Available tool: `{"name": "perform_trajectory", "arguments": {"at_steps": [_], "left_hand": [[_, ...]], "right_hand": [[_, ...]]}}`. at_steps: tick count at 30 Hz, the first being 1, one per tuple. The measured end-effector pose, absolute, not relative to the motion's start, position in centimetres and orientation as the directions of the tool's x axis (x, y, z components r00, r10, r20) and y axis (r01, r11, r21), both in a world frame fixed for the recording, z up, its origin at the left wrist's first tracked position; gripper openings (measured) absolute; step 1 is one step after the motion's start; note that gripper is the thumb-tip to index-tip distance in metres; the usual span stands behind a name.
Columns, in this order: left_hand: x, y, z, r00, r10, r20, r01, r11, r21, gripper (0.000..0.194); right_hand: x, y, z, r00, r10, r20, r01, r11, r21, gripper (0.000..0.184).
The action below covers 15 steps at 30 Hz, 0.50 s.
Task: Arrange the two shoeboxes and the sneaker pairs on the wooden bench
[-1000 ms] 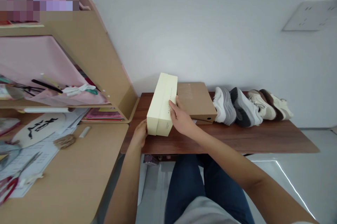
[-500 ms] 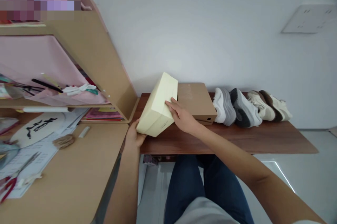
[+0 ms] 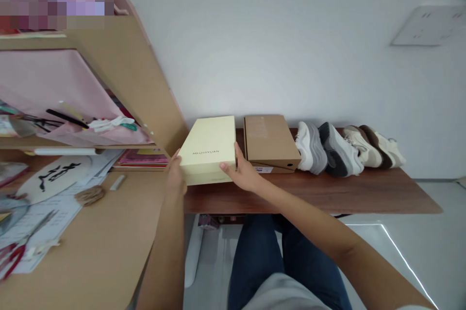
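The cream box [image 3: 208,141] looks smooth matt card; the shelf [image 3: 327,193], sleek dark-grained wood.

two hands [image 3: 243,172], two boxes [image 3: 209,141], one cream and one brown, four shoes [image 3: 316,149], two grey-and-white and two cream-and-brown, one pair of red-handled scissors [image 3: 25,242], one brown bundle [image 3: 89,195], two counters [image 3: 345,196], one dark and one tan

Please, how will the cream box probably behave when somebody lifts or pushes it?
The cream box is probably stiff, since its edges look straight. Its flat faces make rolling unlikely. Its smooth-looking surface might slide fairly easily when pushed.
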<state>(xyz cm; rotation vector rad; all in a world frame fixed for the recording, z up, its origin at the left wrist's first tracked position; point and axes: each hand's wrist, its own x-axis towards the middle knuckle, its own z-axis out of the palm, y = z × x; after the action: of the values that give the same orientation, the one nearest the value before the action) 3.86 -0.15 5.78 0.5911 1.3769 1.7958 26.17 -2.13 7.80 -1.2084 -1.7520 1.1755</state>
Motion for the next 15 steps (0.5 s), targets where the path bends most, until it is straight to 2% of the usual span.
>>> {"name": "perform_trajectory", "arguments": {"at_steps": [4, 15], "left_hand": [[4.0, 0.4, 5.1, -0.623, 0.78, -0.056, -0.235, -0.119, 0.965, 0.04], [3.3, 0.8, 1.2, -0.607, 0.794, 0.021, -0.193, -0.173, 0.966, 0.046]], "right_hand": [[26.0, -1.7, 6.5, -0.324, 0.945, 0.044, 0.342, 0.16, -0.926, 0.1], [25.3, -1.0, 2.5, -0.34, 0.937, 0.083, 0.315, 0.197, -0.929, 0.099]]}}
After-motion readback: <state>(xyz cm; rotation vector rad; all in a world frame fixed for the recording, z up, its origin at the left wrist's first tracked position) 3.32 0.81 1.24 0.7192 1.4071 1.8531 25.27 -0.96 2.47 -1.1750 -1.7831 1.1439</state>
